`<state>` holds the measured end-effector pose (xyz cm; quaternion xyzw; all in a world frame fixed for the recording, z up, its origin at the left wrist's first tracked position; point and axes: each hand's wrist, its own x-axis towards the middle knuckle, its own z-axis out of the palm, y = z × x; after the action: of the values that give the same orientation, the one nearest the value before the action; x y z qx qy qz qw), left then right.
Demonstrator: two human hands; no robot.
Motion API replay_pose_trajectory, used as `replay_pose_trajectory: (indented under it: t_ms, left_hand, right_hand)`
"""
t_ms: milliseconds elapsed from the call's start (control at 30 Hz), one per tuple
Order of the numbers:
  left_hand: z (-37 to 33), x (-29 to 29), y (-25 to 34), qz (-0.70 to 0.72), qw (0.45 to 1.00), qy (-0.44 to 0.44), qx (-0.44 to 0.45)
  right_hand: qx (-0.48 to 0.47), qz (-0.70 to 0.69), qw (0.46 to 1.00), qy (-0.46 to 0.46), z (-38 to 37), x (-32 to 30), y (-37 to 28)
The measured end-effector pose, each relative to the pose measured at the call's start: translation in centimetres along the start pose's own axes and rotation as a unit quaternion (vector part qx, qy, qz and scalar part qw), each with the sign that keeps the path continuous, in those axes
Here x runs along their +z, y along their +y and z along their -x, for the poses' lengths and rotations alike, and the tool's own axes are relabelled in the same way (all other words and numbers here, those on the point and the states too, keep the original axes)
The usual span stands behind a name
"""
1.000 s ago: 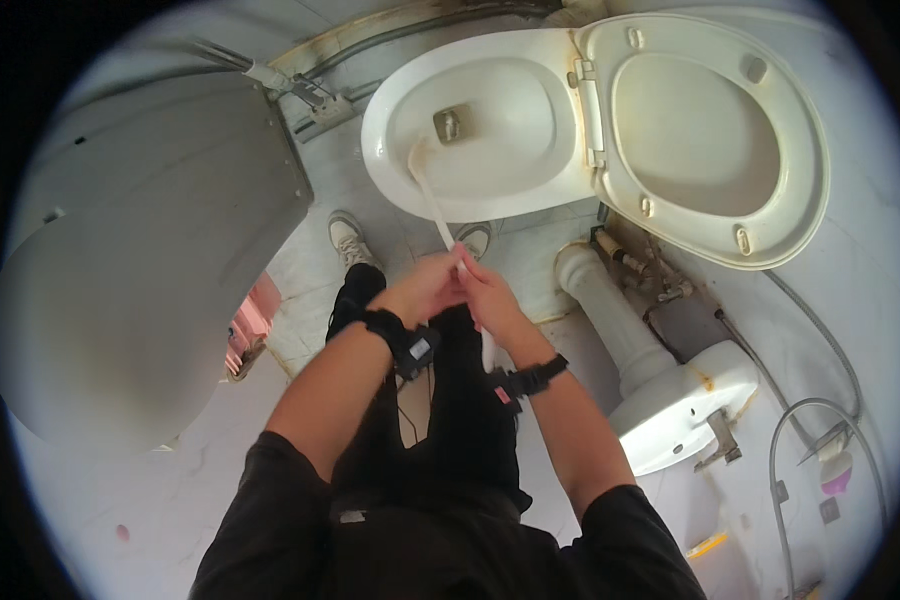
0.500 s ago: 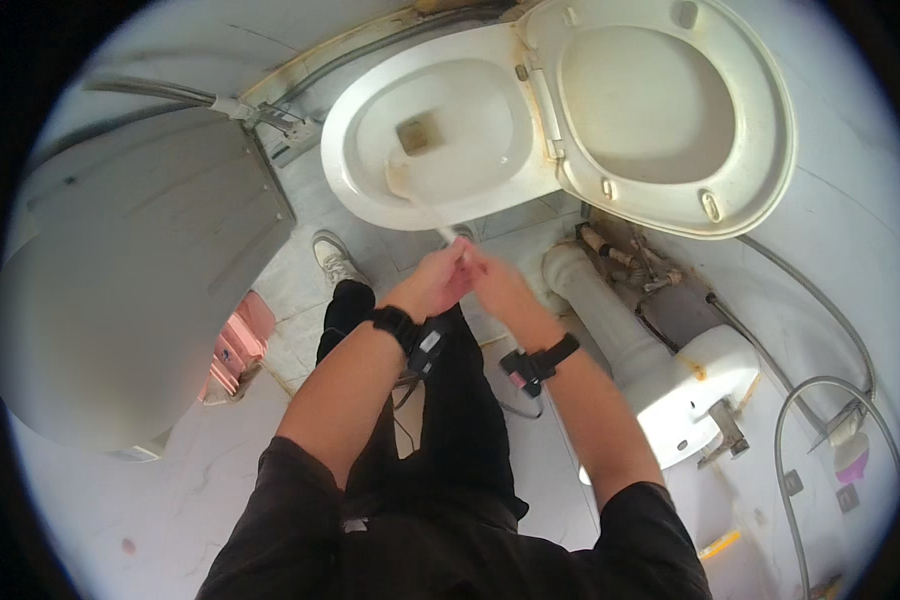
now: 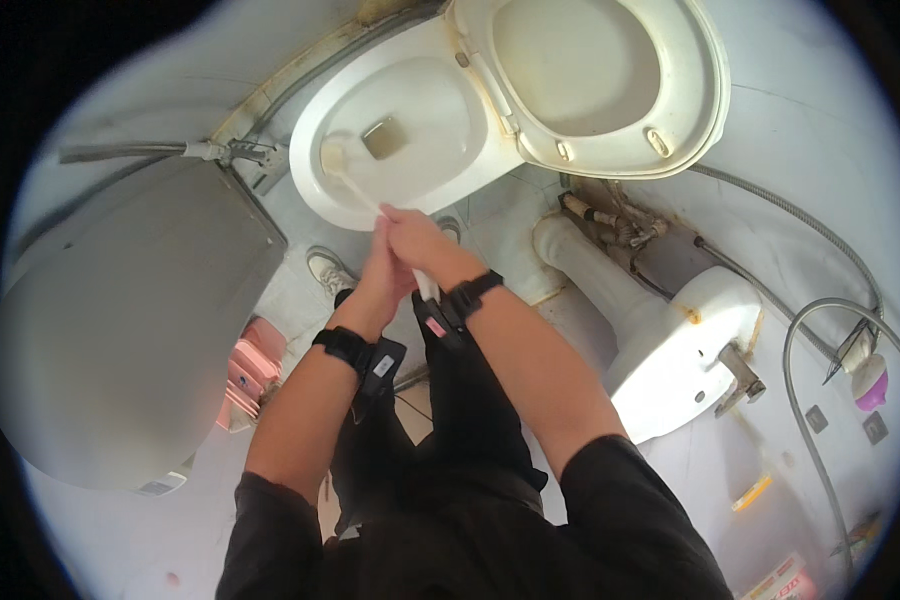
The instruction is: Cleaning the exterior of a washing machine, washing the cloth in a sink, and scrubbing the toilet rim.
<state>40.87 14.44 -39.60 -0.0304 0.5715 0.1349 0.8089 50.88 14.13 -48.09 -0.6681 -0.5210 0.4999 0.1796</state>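
Observation:
Both of my hands are closed round the handle of a white toilet brush. My right hand grips it close to the bowl, overlapping my left hand, whose fingers are partly hidden. The handle's pale rear end shows beside my right wrist. At the other end, the pale brush head rests inside the toilet bowl, against the inner wall left of the drain opening. The toilet seat is raised, tilted back to the right of the bowl. Each of my wrists wears a black strap with a small box.
A white pedestal washbasin stands at the right, with pipes and a grey hose near it. On the left is a large grey appliance. Pink plastic sits beside it. My shoe is on the tiles below the bowl.
My hands and the toilet brush have moved left. The brush head has shifted from below the drain opening to the bowl's left inner wall. The whole view has also shifted slightly.

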Motion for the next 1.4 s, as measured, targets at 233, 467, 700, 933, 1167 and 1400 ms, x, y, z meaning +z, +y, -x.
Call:
replay_pose_trajectory:
  t_ms: [233, 467, 700, 933, 1167, 1400]
  left_hand:
    - [1.5, -9.4, -1.0, 0.008, 0.998, 0.068, 0.009]
    - [1.9, -8.1, -3.5, -0.040, 0.998, 0.054, -0.014]
    - [4.2, -13.2, -5.4, 0.026, 0.998, 0.053, -0.039]
    - [4.3, -15.6, -3.5, 0.033, 0.999, 0.027, 0.013]
    - [6.1, -18.1, -3.2, 0.051, 0.999, 0.018, 0.008]
    - [7.3, -20.1, -3.2, 0.011, 1.000, 0.021, -0.008]
  right_hand:
    - [0.009, 0.421, 0.900, -0.113, 0.4, -10.8, -0.5]
    - [-0.138, 0.630, 0.755, -0.115, -10.4, -16.7, -8.2]
    - [0.012, 0.631, 0.744, -0.219, -3.3, -15.6, -6.0]
    - [-0.051, 0.666, 0.734, -0.127, -10.1, -15.5, -11.6]
    - [0.000, 0.312, 0.920, -0.237, -0.5, -7.7, -3.2]
    - [0.415, -0.318, 0.851, -0.043, -1.0, 8.5, -12.1]
